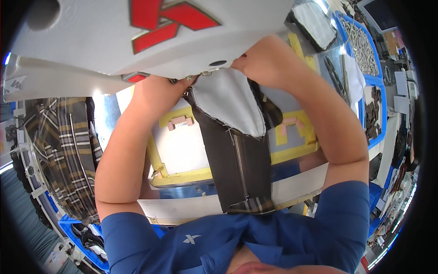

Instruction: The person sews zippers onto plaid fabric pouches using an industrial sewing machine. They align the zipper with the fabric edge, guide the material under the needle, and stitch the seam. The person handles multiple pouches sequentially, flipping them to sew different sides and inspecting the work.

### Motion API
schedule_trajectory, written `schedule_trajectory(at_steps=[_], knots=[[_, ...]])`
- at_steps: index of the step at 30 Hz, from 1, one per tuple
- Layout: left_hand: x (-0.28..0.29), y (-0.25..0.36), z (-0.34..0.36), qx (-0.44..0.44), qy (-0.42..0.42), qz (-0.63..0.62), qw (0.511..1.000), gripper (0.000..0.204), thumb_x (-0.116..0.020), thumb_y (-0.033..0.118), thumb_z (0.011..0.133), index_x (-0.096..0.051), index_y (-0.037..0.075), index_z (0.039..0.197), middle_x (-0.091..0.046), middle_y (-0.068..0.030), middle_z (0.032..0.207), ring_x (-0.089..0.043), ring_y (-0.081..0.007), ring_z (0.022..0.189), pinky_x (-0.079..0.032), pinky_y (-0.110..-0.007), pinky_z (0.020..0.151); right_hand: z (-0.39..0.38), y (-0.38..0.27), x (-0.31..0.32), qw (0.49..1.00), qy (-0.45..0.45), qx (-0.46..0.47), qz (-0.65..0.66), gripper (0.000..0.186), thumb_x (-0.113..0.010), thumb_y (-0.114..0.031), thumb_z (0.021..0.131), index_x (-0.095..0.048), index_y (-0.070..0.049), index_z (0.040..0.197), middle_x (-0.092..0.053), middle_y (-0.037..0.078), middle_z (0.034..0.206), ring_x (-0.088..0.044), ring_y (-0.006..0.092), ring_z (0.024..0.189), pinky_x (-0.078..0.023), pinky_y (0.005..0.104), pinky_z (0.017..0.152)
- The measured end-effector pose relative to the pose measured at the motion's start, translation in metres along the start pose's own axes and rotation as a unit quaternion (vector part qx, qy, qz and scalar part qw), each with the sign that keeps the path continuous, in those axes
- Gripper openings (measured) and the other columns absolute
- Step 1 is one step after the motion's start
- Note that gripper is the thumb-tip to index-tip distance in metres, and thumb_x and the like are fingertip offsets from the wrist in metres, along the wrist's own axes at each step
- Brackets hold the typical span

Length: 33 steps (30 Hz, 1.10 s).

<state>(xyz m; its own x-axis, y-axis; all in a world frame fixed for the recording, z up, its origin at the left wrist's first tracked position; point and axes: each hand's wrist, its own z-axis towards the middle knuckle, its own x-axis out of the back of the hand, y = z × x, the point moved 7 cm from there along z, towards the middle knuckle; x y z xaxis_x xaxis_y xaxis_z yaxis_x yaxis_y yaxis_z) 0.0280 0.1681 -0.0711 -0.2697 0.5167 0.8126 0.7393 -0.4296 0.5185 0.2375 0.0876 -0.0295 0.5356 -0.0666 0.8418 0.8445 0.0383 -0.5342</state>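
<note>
A dark brown fabric piece [214,164] with a long zipper [238,162], a plaid lower end and a pale grey lining [228,102] on top lies beneath a white sewing machine head [91,36] with red markings. My left hand [159,91] grips the piece's upper left edge beside small metal parts of the machine, its fingertips partly hidden. My right hand [262,66] holds the upper right edge, its curled fingers partly behind the machine head. Under the fabric is a work plate [180,150] with yellow tape and small pink blocks [180,122].
A pile of plaid zippered pieces [59,146] is on the left, above a blue bin [68,224]. At right are blue trays of metal parts [358,43] and dark pieces [372,109], long dark tools [335,77], a pale padded piece [312,25] and a screen [374,13].
</note>
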Motion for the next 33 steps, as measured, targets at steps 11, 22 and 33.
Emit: schedule_trajectory(at_steps=[11,22,33], knots=[[0.003,0.001,0.003,-0.029,0.022,0.013,0.999,0.062,-0.070,0.062,0.098,-0.067,0.020,0.144,-0.078,-0.0110,0.129,-0.073,-0.0314,0.120,-0.057,-0.040,0.100,0.000,0.000,0.001,1.000,0.008,0.001,0.002,0.030,-0.075,-0.025,0.092,-0.075,0.003,0.083,-0.072,0.025,0.081,-0.071,0.0463,0.085,-0.057,0.0535,0.078],[-0.002,0.000,0.002,-0.028,0.010,0.020,0.999,0.059,-0.068,0.060,0.101,-0.065,0.022,0.146,-0.076,-0.0112,0.132,-0.072,-0.0321,0.123,-0.056,-0.041,0.101,-0.004,0.004,0.002,1.000,0.027,0.006,0.006,0.033,-0.076,-0.028,0.092,-0.074,0.003,0.081,-0.072,0.024,0.080,-0.072,0.0455,0.086,-0.056,0.0533,0.080],[-0.001,0.009,-0.005,0.001,0.038,-0.015,0.999,0.056,-0.072,0.050,0.100,-0.063,0.021,0.148,-0.074,-0.0128,0.136,-0.070,-0.0328,0.127,-0.055,-0.041,0.105,-0.007,0.006,0.007,0.999,-0.013,-0.037,-0.002,0.031,-0.076,-0.028,0.091,-0.076,0.002,0.083,-0.072,0.024,0.081,-0.071,0.0459,0.087,-0.056,0.0539,0.080]])
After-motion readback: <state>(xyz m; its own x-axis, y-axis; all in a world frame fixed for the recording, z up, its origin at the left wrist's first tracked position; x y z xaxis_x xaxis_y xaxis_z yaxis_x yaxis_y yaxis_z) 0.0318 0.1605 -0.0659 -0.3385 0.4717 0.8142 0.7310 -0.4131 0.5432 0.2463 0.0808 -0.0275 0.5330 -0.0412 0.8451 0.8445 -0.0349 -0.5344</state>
